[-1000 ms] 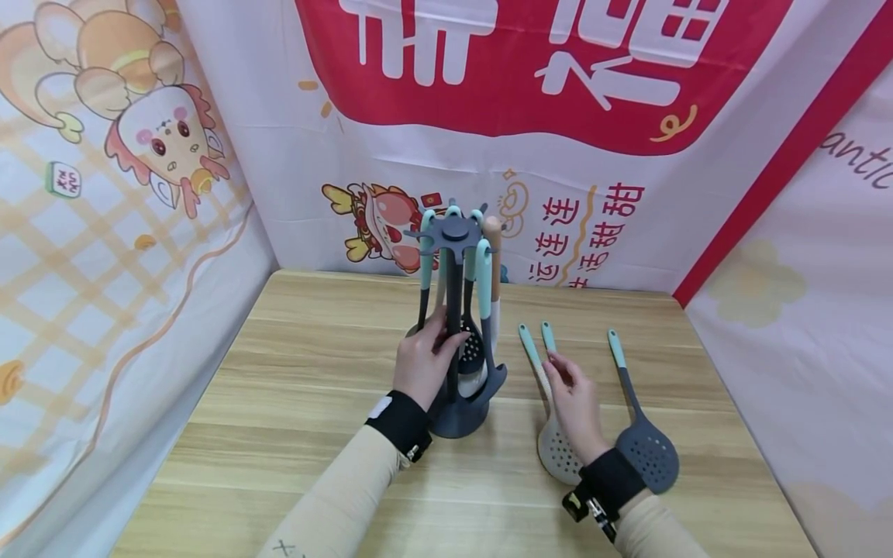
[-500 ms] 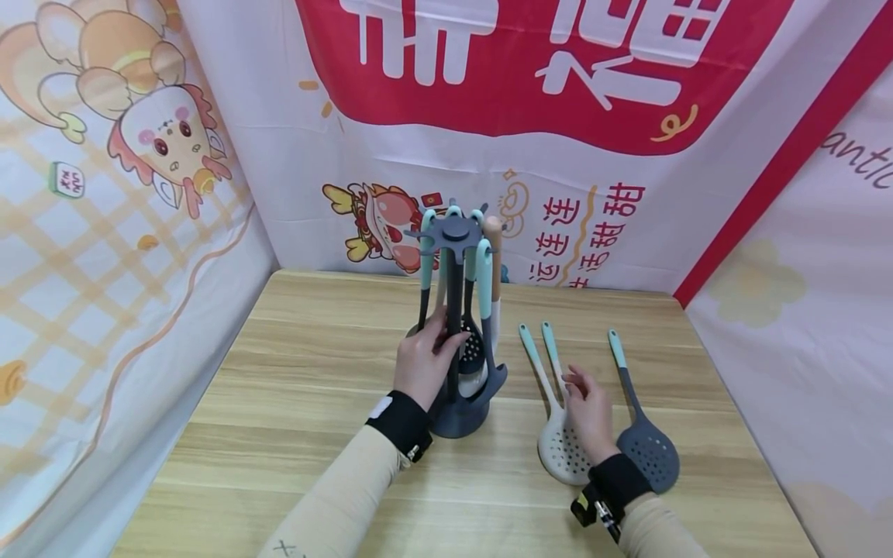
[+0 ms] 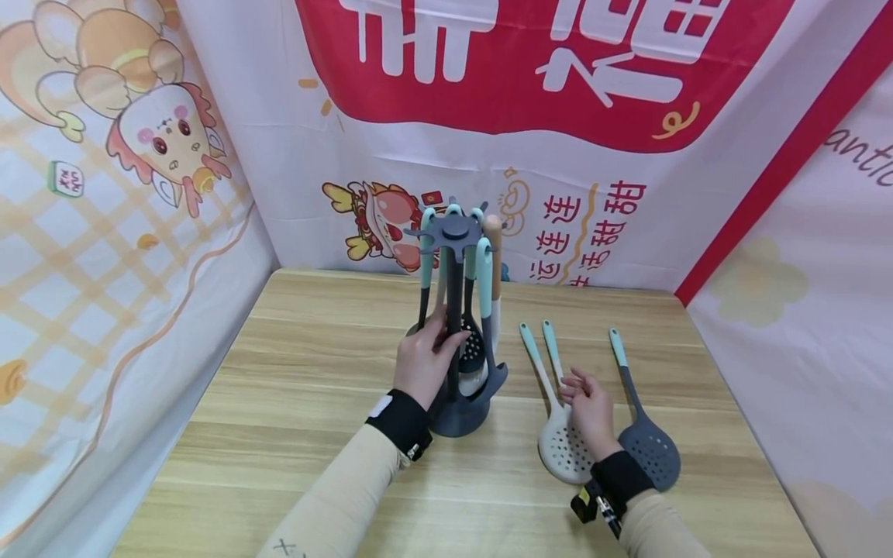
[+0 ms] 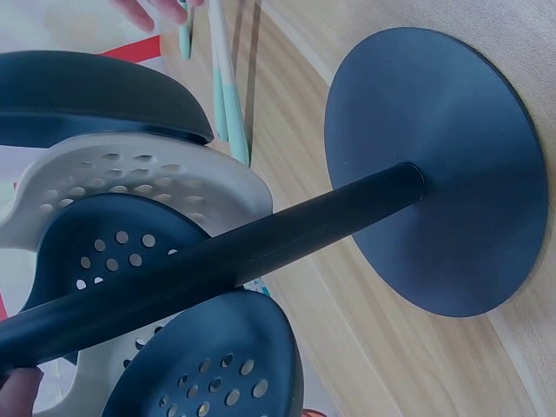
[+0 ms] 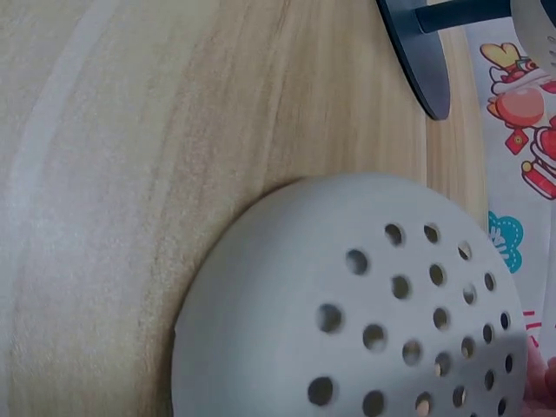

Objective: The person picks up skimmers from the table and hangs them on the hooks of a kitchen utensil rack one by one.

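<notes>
My left hand (image 3: 421,360) grips the pole of a dark utensil stand (image 3: 456,421), thumb across the front. Mint-handled utensils hang around it, among them a dark slotted spoon (image 3: 472,349) and a dark ladle (image 3: 494,380). On the table to the right lies a beige skimmer (image 3: 558,449). Next to it is another utensil with a mint handle (image 3: 550,341), its lower part hidden by my right hand (image 3: 591,407). That hand hovers with loose fingers close to this handle; contact cannot be told. A beige perforated head (image 5: 391,295) fills the right wrist view.
A dark slotted turner (image 3: 649,449) lies flat right of my right hand. A wooden handle (image 3: 492,232) stands among the hung utensils. Printed cloth (image 3: 293,194) walls the wooden table (image 3: 307,372) at the back and sides.
My right hand has let go of the second utensil's mint handle and drawn back toward me and slightly right. My left hand has stayed on the stand's pole.
</notes>
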`<state>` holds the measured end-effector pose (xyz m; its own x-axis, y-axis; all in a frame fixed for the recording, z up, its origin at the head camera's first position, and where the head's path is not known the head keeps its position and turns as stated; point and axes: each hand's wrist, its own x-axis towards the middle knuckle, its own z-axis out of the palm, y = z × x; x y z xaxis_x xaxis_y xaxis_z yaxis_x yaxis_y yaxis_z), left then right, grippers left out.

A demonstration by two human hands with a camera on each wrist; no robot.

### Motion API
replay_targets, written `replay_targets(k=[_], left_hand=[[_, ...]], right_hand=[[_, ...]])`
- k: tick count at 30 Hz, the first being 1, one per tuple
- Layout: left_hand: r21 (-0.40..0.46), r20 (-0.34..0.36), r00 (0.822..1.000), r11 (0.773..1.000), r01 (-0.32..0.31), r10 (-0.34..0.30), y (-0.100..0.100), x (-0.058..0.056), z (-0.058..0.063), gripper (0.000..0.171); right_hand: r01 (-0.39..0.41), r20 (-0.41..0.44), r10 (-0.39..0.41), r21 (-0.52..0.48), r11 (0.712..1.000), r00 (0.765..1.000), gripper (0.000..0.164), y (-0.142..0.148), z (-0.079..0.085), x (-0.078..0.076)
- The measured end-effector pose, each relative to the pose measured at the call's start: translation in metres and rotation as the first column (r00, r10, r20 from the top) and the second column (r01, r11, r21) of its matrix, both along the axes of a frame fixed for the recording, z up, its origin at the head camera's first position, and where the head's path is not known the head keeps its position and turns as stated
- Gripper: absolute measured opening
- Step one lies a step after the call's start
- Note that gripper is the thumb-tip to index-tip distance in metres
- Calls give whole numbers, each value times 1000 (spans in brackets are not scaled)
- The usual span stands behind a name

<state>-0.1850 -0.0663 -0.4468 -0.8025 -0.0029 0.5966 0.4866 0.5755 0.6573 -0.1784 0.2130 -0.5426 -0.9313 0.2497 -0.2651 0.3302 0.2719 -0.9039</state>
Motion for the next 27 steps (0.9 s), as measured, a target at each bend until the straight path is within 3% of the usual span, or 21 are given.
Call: replay_targets(k=[5, 9, 17, 27], left_hand=[[-1, -2, 1000, 1000, -9, 9, 0, -1, 0, 32], [1, -7, 1000, 1000, -2, 2, 1, 0, 1, 32], [4, -11, 1000, 1000, 2, -2, 0, -2, 0, 28], [11, -19, 1000, 1000, -8, 8, 1, -2, -2, 31]], right_hand=[[8, 14, -6, -169, 986, 1000, 48, 10, 0, 1], [34, 19, -31, -195, 980, 999, 47, 16, -3, 2], [54, 45, -52, -35, 998, 998, 44, 11, -7, -5], [-27, 50, 20, 139, 990, 999, 42, 3, -10, -4]])
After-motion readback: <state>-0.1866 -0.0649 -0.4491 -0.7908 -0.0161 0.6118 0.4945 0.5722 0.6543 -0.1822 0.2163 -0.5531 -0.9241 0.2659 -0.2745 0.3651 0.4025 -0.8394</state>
